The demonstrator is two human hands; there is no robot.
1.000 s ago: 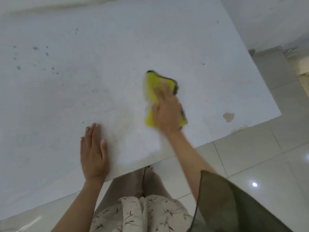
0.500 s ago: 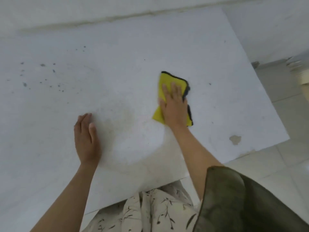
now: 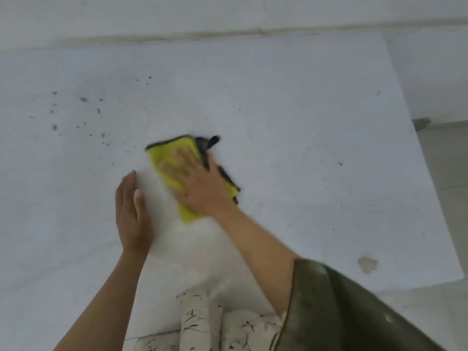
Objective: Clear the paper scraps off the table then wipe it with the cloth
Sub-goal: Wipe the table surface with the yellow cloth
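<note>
A folded yellow cloth (image 3: 164, 158) with a dark edge lies flat on the white table (image 3: 291, 117), near its middle. My right hand (image 3: 200, 181) presses on the cloth with straight, spread fingers. My left hand (image 3: 131, 211) rests flat on the table just left of the cloth, fingers together and straight. No paper scraps show on the tabletop.
Dark specks (image 3: 83, 100) dot the table at the left. A brownish chipped patch (image 3: 367, 264) marks the near right corner. The table's far edge meets a white wall (image 3: 228, 13). Tiled floor (image 3: 445, 173) lies to the right.
My right hand has swept the cloth leftward and away across the table, closer to my left hand. The view has shifted to show more of the table's far edge.
</note>
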